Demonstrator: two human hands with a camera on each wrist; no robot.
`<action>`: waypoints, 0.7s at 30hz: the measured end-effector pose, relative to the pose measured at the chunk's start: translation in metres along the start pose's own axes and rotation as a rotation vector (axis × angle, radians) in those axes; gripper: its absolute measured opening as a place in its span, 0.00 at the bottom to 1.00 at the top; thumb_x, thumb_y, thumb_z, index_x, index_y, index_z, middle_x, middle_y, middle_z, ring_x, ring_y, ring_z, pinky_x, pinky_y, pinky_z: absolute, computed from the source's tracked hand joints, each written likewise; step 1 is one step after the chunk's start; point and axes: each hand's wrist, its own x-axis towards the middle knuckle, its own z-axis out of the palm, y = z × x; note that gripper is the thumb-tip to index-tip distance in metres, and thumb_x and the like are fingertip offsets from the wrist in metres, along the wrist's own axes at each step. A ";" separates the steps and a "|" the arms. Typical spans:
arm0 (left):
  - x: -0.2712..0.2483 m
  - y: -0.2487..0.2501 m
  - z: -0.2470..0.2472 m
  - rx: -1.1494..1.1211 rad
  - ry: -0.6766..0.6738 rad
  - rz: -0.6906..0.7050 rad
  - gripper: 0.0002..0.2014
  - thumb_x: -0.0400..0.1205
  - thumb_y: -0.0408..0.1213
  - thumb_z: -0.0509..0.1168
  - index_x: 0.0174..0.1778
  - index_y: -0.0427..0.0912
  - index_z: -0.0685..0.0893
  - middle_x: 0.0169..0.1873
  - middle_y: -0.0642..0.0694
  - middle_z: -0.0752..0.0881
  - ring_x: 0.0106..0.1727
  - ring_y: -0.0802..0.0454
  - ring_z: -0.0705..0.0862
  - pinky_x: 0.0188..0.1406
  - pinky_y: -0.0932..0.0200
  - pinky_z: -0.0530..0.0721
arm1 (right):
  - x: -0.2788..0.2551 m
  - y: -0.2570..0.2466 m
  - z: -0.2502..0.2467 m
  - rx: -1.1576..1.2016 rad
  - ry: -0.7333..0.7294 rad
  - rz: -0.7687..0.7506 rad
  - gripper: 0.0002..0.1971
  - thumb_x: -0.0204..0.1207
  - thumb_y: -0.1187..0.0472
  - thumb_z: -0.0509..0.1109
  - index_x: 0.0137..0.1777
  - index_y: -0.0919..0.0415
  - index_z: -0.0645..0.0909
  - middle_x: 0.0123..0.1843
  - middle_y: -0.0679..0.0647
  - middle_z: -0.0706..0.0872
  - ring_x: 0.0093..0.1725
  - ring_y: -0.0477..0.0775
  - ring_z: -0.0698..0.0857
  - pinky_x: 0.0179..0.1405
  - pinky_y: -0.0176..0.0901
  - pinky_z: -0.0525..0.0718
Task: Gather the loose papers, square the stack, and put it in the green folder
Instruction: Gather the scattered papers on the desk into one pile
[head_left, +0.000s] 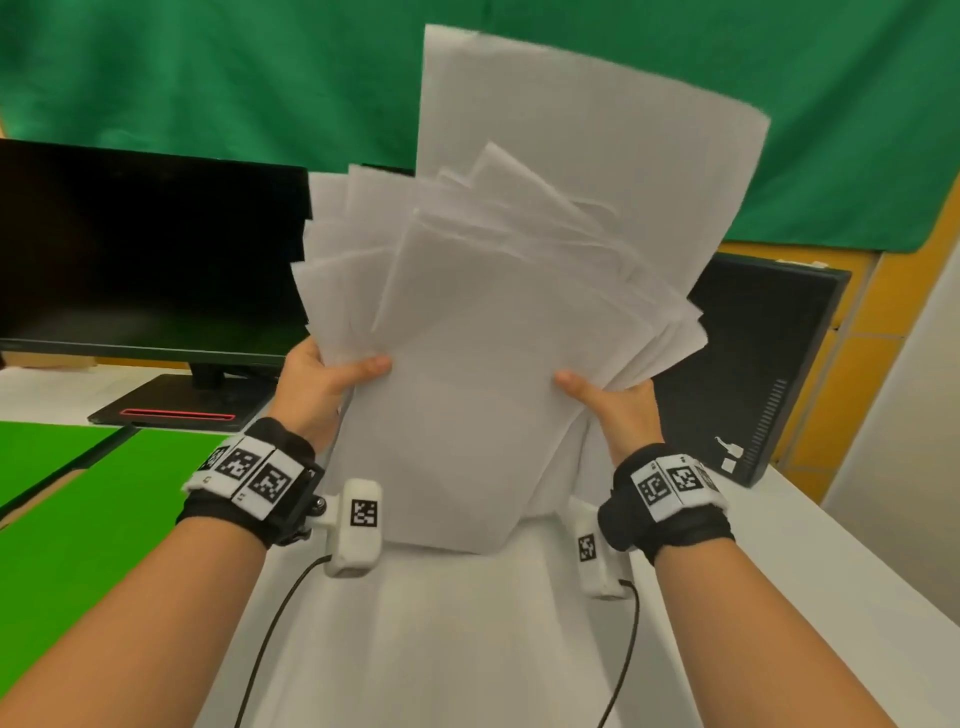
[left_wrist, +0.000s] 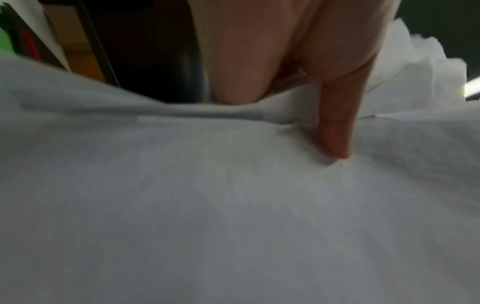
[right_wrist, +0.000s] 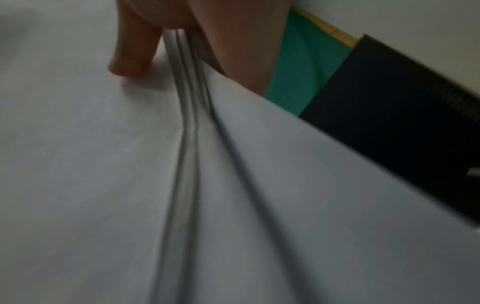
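White table (head_left: 441, 649) and green backdrop are framing the papers (head_left: 483, 364), which are standing fanned and uneven above the table. Left hand (head_left: 322, 384) and right hand (head_left: 618, 410) are each gripping a side edge. Loosening both grips and tapping the bottom edge down should be aligning the sheets; the green folder (head_left: 78, 509) is lying open left of the papers.

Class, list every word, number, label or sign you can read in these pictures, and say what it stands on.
No readable words or numbers.
Wrist bands: black-and-white square code markers, no letters.
Black computer case: small white stickers, too small to read.
Papers: no print visible.
Monitor: screen dark.
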 end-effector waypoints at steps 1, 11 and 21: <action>-0.003 -0.006 -0.003 0.023 -0.047 -0.049 0.22 0.68 0.27 0.74 0.59 0.40 0.82 0.50 0.44 0.89 0.51 0.48 0.90 0.42 0.57 0.90 | -0.003 0.003 -0.003 -0.052 -0.020 0.014 0.23 0.62 0.67 0.81 0.52 0.47 0.79 0.51 0.46 0.87 0.51 0.41 0.86 0.52 0.38 0.85; -0.004 -0.005 -0.010 0.040 -0.153 -0.150 0.36 0.52 0.39 0.83 0.58 0.43 0.83 0.48 0.47 0.91 0.51 0.47 0.90 0.45 0.55 0.90 | 0.005 0.004 -0.011 -0.025 -0.015 0.071 0.20 0.60 0.66 0.82 0.50 0.50 0.81 0.52 0.52 0.88 0.56 0.56 0.87 0.63 0.54 0.82; -0.006 -0.011 -0.020 -0.015 -0.145 -0.152 0.45 0.41 0.48 0.85 0.57 0.44 0.83 0.47 0.48 0.92 0.48 0.51 0.91 0.41 0.56 0.90 | 0.001 0.015 -0.008 0.111 -0.099 0.151 0.55 0.34 0.49 0.89 0.67 0.64 0.78 0.56 0.56 0.90 0.57 0.58 0.89 0.51 0.46 0.89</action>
